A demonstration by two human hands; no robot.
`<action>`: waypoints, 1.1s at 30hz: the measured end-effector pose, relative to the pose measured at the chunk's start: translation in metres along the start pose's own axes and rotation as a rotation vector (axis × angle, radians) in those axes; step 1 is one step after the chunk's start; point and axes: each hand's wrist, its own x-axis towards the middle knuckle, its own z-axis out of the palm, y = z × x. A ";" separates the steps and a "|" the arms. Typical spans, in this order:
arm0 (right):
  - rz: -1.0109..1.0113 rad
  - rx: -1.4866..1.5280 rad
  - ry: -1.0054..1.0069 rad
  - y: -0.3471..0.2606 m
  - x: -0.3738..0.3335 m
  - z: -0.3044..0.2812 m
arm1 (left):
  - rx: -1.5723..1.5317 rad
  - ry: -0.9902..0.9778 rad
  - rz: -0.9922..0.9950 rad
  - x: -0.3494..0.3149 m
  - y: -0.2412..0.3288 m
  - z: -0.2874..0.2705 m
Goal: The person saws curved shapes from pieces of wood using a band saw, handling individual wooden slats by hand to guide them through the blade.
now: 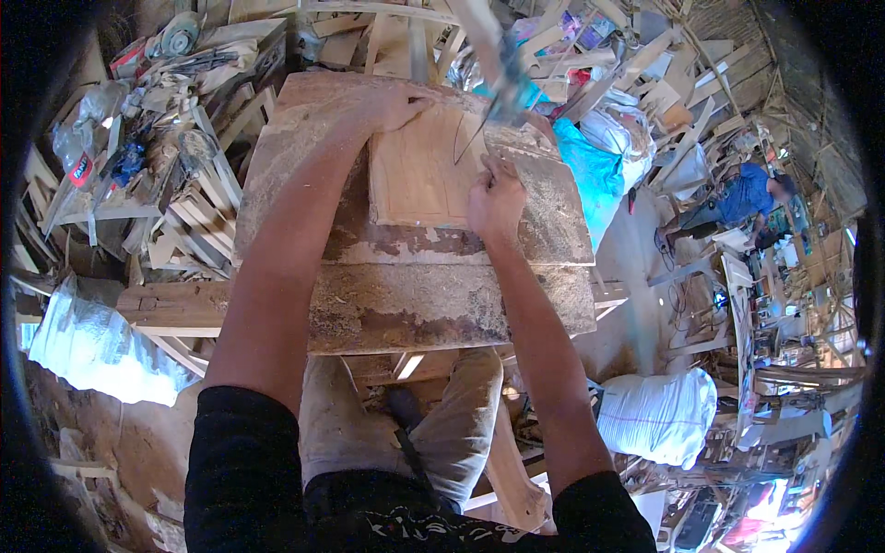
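Observation:
A pale, flat wooden board point(419, 180) lies on a worn, dusty wooden worktable point(452, 295) in front of me. My left hand point(395, 109) holds the board at its far left corner, fingers reaching over the far edge. My right hand point(498, 198) grips the right side with bent fingers, thumb near the edge. Just beyond that hand, a blurred upright machine part point(505, 88) comes down over the far right of the board. A thin dark curved line shows beside it; whether it is a wire or a mark I cannot tell.
Scrap wood point(198, 217) is piled to the left beside a plastic bottle point(81, 168). Turquoise sheeting point(588, 166) hangs against the table's right side. A stuffed white sack point(659, 417) stands lower right. Another person point(742, 195) bends over farther right.

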 end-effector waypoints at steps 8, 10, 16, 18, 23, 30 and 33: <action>0.062 0.045 -0.032 0.002 0.000 -0.002 | -0.018 -0.005 0.008 -0.002 0.006 -0.004; 0.080 0.065 -0.049 0.003 -0.001 -0.004 | 0.018 -0.022 -0.016 -0.003 0.017 -0.008; 0.208 0.049 -0.198 -0.023 0.001 -0.004 | 0.348 0.276 0.027 -0.023 0.009 -0.014; 0.238 0.112 -0.231 -0.025 0.003 0.000 | 0.391 0.348 0.000 -0.050 0.007 -0.012; 0.139 0.300 -0.126 0.050 0.017 -0.007 | 0.170 0.058 -0.062 -0.162 0.125 -0.019; 0.032 0.190 -0.259 0.038 0.026 0.015 | 0.193 0.094 0.036 -0.165 0.095 -0.001; 0.007 0.165 -0.247 0.040 0.027 0.016 | 0.153 0.087 0.060 -0.162 0.088 0.002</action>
